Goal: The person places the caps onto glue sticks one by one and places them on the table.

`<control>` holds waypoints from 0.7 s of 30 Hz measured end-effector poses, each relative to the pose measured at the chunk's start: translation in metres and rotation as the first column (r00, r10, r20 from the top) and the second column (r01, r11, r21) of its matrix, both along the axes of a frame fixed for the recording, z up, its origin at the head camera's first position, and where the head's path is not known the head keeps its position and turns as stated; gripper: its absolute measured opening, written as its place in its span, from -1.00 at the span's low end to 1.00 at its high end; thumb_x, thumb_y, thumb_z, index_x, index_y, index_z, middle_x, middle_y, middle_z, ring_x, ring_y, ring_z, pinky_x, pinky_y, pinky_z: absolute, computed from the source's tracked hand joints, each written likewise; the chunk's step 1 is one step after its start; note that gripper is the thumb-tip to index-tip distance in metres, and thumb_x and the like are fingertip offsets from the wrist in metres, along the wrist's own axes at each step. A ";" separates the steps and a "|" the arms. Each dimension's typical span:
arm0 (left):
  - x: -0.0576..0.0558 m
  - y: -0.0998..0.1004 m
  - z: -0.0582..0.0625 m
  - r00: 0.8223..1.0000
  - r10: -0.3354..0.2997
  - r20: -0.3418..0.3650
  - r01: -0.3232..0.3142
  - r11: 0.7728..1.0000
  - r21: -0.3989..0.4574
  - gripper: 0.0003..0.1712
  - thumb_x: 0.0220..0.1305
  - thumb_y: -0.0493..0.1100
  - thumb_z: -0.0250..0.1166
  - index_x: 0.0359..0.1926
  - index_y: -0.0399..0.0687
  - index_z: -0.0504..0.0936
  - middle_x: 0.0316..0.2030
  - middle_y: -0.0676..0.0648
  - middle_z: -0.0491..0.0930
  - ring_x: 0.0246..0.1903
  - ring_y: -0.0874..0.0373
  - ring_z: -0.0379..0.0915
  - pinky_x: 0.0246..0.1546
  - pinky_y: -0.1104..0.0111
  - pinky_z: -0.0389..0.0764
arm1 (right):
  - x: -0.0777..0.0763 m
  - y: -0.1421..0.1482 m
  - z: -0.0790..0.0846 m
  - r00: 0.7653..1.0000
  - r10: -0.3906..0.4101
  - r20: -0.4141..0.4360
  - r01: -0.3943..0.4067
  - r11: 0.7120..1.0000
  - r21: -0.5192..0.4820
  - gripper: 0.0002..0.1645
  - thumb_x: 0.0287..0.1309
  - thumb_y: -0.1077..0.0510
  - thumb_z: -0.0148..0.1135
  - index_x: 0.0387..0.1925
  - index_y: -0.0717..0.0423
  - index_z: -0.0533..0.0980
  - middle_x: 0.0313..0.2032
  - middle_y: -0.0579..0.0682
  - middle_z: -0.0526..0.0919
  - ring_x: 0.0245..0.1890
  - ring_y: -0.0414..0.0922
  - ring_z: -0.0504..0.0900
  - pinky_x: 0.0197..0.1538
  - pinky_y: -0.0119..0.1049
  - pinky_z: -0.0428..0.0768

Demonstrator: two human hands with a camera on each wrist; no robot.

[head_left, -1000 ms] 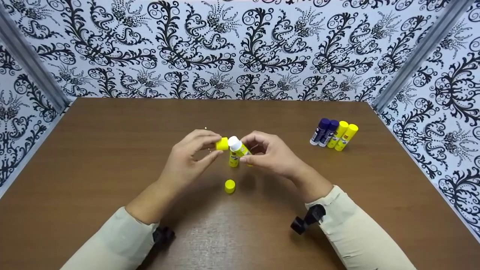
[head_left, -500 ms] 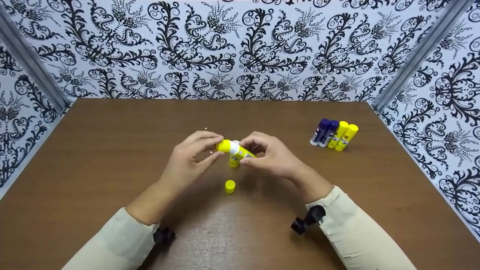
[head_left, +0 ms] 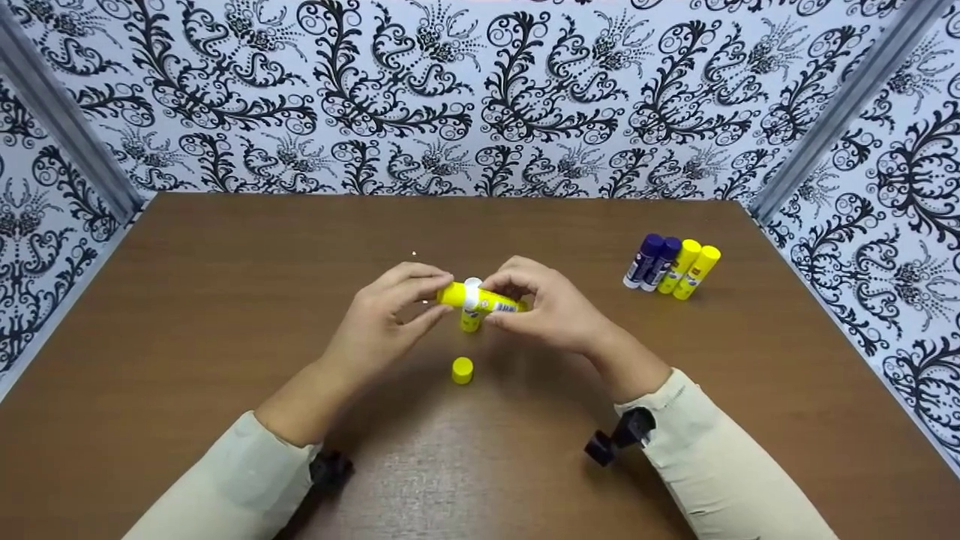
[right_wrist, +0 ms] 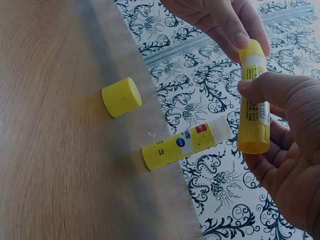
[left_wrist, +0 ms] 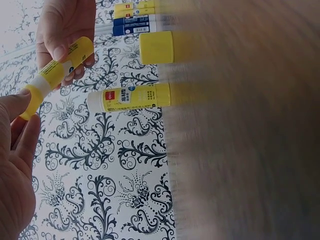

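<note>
My left hand (head_left: 375, 315) pinches a yellow cap (head_left: 451, 294) between thumb and fingers. The cap sits over the white end of a yellow glue stick (head_left: 501, 303), with a white band (right_wrist: 254, 61) showing between cap and body. That body is gripped by my right hand (head_left: 561, 309), thumb on one side and fingers on the other. The stick is held nearly level above the table. Behind it a second yellow glue stick (right_wrist: 185, 145) stands upright, uncapped, its white top partly covered in the head view. A loose yellow cap (head_left: 462, 371) rests nearer to me.
At the right of the brown table (head_left: 300, 232), two purple glue sticks (head_left: 646, 262) and two yellow glue sticks (head_left: 696, 273) stand in a row. A patterned wall (head_left: 480, 97) rises behind the table's far edge. Black wrist cameras (head_left: 621, 436) hang by both sleeves.
The cap in my left hand was apart from the glue stick's white end and now covers part of it. My right hand has tilted the stick into line with the cap.
</note>
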State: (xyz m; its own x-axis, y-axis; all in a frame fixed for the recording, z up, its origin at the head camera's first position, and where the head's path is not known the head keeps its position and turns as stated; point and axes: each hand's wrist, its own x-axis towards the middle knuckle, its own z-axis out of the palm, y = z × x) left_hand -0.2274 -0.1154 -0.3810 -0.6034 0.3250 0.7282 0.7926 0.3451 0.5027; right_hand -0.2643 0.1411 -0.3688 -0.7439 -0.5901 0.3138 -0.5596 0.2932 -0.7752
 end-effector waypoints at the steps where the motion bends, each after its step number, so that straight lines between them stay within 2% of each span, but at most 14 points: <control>1: 0.000 0.000 0.000 1.000 0.001 0.002 -0.001 1.000 -0.002 -0.57 0.16 -0.39 0.52 0.09 -0.26 0.74 0.02 -0.15 0.71 0.00 0.01 0.67 0.05 0.47 0.73 | 0.000 0.000 0.000 1.000 0.002 -0.006 -0.002 1.000 0.001 -0.63 0.13 0.35 0.49 0.00 0.15 0.68 -0.12 0.09 0.60 -0.09 -0.07 0.57 -0.01 -0.35 0.63; 7: 0.001 0.001 0.001 1.000 -0.003 0.010 0.003 1.000 -0.001 -0.57 0.15 -0.40 0.52 0.08 -0.26 0.74 0.02 -0.15 0.71 0.01 0.00 0.67 0.06 0.46 0.72 | -0.001 0.002 -0.001 1.000 -0.003 -0.015 0.003 1.000 0.004 -0.64 0.15 0.33 0.48 0.02 0.15 0.69 -0.11 0.10 0.61 -0.07 -0.07 0.56 0.01 -0.33 0.65; 14: -0.001 0.002 -0.001 0.999 -0.039 0.022 0.039 0.999 -0.002 -0.54 0.10 -0.47 0.52 0.07 -0.30 0.74 0.01 -0.16 0.69 0.01 0.00 0.68 0.07 0.44 0.73 | 0.000 0.001 0.000 1.000 0.002 -0.008 -0.002 1.000 0.003 -0.63 0.16 0.32 0.48 0.03 0.16 0.71 -0.10 0.11 0.61 -0.06 -0.07 0.55 -0.02 -0.42 0.65; 21: -0.001 0.002 -0.001 0.997 -0.060 0.053 0.060 0.998 0.002 -0.56 0.13 -0.46 0.51 0.08 -0.31 0.73 0.01 -0.16 0.69 0.02 0.01 0.69 0.06 0.46 0.73 | 0.001 0.001 0.003 1.000 0.001 -0.002 -0.001 1.000 0.022 -0.59 0.19 0.28 0.47 0.10 0.15 0.69 -0.07 0.08 0.65 -0.04 -0.09 0.57 0.01 -0.41 0.66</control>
